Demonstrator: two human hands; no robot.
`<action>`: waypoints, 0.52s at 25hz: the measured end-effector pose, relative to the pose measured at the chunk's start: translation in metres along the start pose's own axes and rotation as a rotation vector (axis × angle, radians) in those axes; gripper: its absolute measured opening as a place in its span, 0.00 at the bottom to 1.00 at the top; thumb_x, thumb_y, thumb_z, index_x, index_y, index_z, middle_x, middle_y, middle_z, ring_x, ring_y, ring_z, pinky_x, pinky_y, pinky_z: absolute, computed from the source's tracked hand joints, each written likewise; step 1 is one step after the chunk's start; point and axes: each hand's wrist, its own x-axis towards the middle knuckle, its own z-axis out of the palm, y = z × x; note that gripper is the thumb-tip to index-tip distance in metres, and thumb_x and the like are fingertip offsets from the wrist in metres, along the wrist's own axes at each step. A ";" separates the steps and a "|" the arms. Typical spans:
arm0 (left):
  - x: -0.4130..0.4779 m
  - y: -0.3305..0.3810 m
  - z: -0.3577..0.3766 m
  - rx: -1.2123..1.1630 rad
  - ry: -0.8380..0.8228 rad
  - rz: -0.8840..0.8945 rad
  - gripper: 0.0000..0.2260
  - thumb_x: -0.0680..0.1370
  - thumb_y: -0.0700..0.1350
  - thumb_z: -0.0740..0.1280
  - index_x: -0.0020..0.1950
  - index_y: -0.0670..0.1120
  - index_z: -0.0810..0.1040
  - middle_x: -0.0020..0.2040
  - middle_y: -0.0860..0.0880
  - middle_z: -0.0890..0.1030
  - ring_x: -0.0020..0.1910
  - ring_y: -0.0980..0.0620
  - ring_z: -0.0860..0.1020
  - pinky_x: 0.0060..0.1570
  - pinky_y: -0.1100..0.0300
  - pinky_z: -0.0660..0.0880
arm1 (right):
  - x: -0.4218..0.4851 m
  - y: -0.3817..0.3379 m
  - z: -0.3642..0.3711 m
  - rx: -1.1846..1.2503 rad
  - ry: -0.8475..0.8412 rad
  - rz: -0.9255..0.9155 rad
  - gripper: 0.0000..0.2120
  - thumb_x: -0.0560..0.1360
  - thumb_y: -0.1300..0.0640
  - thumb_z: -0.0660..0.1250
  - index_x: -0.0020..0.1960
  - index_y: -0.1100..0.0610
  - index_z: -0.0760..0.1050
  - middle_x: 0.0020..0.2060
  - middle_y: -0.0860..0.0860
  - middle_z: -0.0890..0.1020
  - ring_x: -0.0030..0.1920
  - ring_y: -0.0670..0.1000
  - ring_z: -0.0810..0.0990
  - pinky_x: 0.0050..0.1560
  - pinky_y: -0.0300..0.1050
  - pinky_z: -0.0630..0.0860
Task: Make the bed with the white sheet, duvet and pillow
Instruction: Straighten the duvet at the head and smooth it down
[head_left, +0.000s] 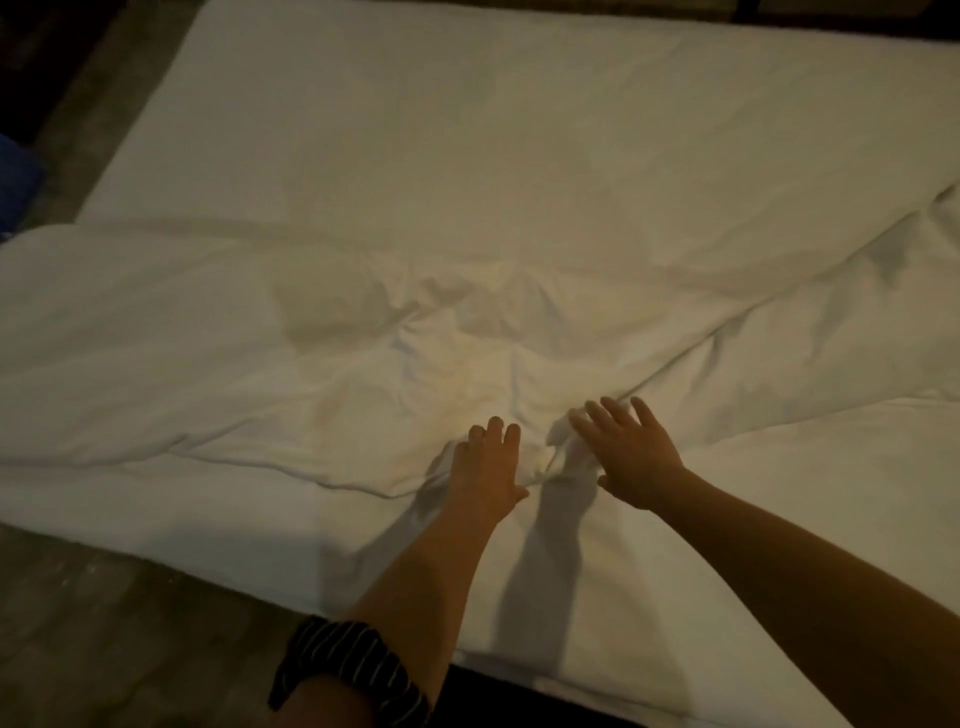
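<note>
- Currently, the duvet (363, 338) is being smoothed at six o'clock, left hand (485, 462) and right hand (631, 457) being pressed flat.
- Likely next: creases being spread outward.

white duvet (311, 353) rumpled across bed, white sheet (467, 130) flat underneath

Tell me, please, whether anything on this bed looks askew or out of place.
Yes: the duvet lies crumpled and uneven across the smooth sheet, creases bunching by the left hand and right hand.
</note>
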 end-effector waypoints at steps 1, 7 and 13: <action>0.006 0.000 0.010 0.044 0.002 0.014 0.29 0.76 0.56 0.67 0.70 0.46 0.60 0.67 0.45 0.63 0.64 0.45 0.66 0.60 0.52 0.67 | 0.008 0.002 0.009 -0.014 0.002 -0.006 0.33 0.78 0.50 0.62 0.76 0.55 0.49 0.76 0.55 0.55 0.76 0.57 0.52 0.74 0.56 0.46; 0.011 0.007 0.017 0.094 -0.039 0.073 0.19 0.78 0.39 0.63 0.68 0.49 0.63 0.63 0.46 0.71 0.61 0.45 0.71 0.58 0.52 0.68 | 0.003 0.009 0.025 0.055 0.037 -0.070 0.19 0.81 0.44 0.52 0.66 0.54 0.67 0.61 0.52 0.76 0.61 0.54 0.73 0.63 0.46 0.63; -0.054 0.013 0.000 0.049 -0.051 0.228 0.34 0.53 0.44 0.80 0.55 0.46 0.69 0.37 0.48 0.78 0.31 0.49 0.78 0.27 0.62 0.73 | -0.052 0.008 0.004 0.146 0.207 -0.086 0.23 0.70 0.39 0.52 0.32 0.49 0.80 0.27 0.49 0.79 0.27 0.50 0.79 0.31 0.37 0.72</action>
